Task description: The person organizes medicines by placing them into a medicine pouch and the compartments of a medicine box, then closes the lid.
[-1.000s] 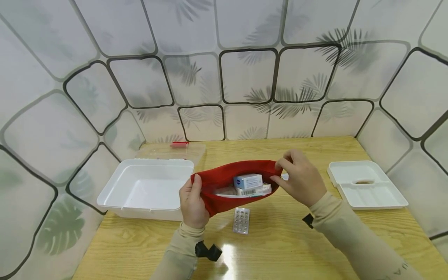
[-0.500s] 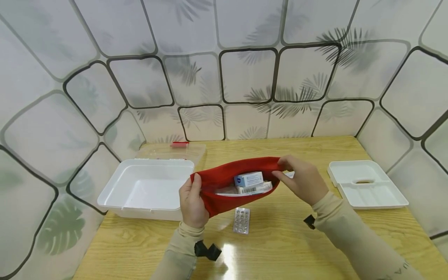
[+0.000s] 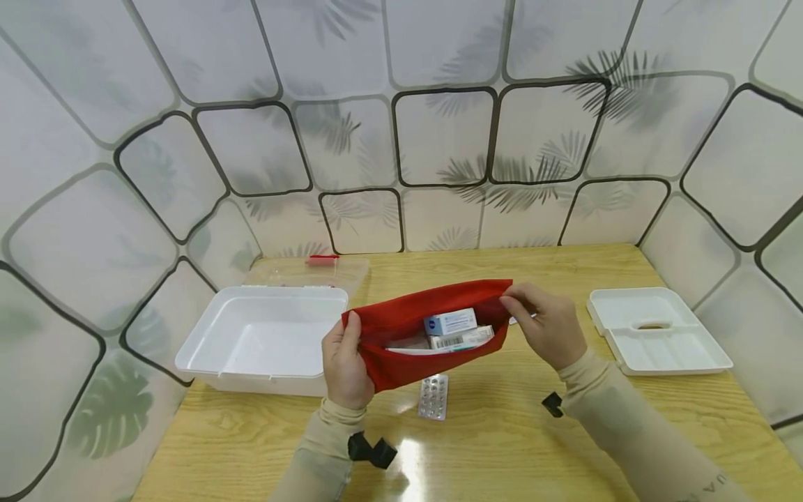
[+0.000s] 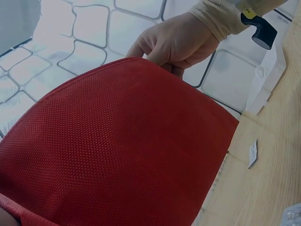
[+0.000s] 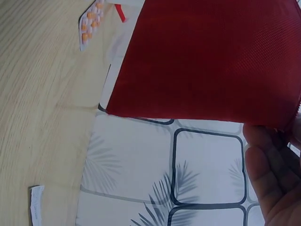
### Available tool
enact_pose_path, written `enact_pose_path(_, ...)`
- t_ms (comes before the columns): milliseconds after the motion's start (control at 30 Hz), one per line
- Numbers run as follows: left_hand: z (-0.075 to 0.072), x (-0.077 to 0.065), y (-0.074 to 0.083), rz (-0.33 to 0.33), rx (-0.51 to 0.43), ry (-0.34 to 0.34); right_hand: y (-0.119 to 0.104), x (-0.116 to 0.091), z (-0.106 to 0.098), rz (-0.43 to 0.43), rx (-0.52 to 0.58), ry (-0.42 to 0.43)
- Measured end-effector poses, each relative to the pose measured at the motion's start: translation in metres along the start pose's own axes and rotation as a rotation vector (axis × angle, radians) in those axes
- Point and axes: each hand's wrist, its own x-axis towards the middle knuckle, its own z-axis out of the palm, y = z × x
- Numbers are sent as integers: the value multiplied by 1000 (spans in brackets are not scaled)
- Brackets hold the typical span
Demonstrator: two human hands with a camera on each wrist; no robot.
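Note:
A red fabric pouch [image 3: 392, 368] is held up over the table with its mouth spread wide. My left hand [image 3: 345, 362] grips its left end, thumb over the rim. At the right top corner my right hand [image 3: 548, 324] pinches the edge between thumb and fingers. Inside lie a blue and white medicine box [image 3: 450, 322] and a white box with a barcode [image 3: 461, 339]; the rest of the contents is hidden. In both wrist views the pouch's outer wall [image 4: 108, 141] fills much of the picture. Below it on the table lies a blister pack of pills [image 3: 433, 397].
To the left stands a white plastic box [image 3: 263, 335], its clear lid [image 3: 282, 272] folded back with a red handle [image 3: 323, 260]. A white divided tray [image 3: 659, 331] lies at the right. A small white packet [image 4: 253, 154] rests on the table behind the pouch.
My right hand has shifted its hold along the rim to the right corner, drawing that end slightly up and outward. The boxes inside slid a little right. My left hand has stayed put.

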Motion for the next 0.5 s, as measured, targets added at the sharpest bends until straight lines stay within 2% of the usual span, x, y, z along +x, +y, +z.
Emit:
enact_pose_path(100,-1,0,0,-22,21,3,-1,-2,1,26,9,40)
enact_pose_path(267,-3,2,-1,-85,74,-2,-6,-3,2,129,136,114)
enact_pose_path(367,-2,2,-1,-137,100,-45,-15,1,-1,192,218,169)
enact_pose_path(500,-1,1,-3,-166,135,-116,-35,9,-5,233,244,247)
